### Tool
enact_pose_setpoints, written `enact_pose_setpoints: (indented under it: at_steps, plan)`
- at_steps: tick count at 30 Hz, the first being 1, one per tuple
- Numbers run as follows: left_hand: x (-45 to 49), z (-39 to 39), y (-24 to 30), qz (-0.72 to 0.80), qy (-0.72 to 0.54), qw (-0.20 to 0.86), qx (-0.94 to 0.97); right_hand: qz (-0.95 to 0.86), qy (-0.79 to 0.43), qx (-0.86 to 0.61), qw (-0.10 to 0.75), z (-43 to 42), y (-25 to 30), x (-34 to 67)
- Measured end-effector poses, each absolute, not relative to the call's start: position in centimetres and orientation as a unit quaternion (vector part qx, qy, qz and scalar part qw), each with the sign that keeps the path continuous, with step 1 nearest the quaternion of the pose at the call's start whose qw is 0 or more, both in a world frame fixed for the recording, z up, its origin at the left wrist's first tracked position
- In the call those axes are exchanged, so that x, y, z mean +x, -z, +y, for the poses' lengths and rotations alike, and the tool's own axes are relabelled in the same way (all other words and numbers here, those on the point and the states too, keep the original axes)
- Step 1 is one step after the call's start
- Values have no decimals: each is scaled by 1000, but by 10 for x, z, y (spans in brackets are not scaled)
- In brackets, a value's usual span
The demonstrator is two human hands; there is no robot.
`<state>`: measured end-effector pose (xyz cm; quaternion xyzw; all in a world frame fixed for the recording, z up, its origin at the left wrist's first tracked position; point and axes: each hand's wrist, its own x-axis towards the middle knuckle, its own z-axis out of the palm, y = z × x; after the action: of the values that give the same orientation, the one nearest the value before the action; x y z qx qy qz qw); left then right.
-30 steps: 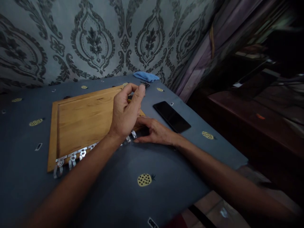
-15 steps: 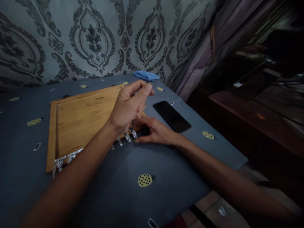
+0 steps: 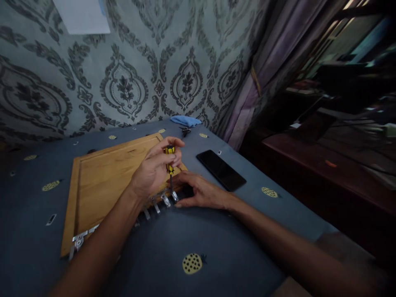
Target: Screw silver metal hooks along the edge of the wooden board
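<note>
A yellow-and-black screwdriver [image 3: 170, 159] stands almost upright in my left hand [image 3: 153, 169], its fingers around the handle. The shaft tip meets a metal hinge [image 3: 175, 196] at the near right corner of a wooden cabinet door [image 3: 108, 181]. My right hand [image 3: 198, 189] grips this corner, thumb against the hinge's near end and fingers reaching over the door edge. Several more metal hinges stick out along the door's near edge. Part of that edge is hidden behind my left forearm.
A black phone [image 3: 221, 170] lies right of the door. Behind it are a small dark object [image 3: 185, 131] and a folded blue cloth [image 3: 185, 120]. The blue tablecloth [image 3: 148, 255] has pineapple prints. A patterned wall [image 3: 123, 86] and a purple curtain [image 3: 241, 111] border the table.
My left hand's fingers have loosened and turned, so the screwdriver handle now shows. My right hand holds the same place. The view has tilted upward.
</note>
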<state>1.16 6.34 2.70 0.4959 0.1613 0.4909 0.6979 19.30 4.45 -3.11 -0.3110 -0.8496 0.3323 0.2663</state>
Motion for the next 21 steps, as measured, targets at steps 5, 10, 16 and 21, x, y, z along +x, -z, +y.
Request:
enact_pose_setpoints:
  at_steps: [5,10,16,21]
  plan:
    - [8,65,-25,159,-482,705,495,-835,-369,-308,268,44,31,193]
    - [7,63,-26,159,-467,719,489,-836,-365,-319,256,43,28,193]
    - [7,63,-24,161,-455,728,488,-840,-355,-316,262,44,27,192]
    - [7,62,-24,155,-452,725,495,-845,-344,-313,264,44,27,192]
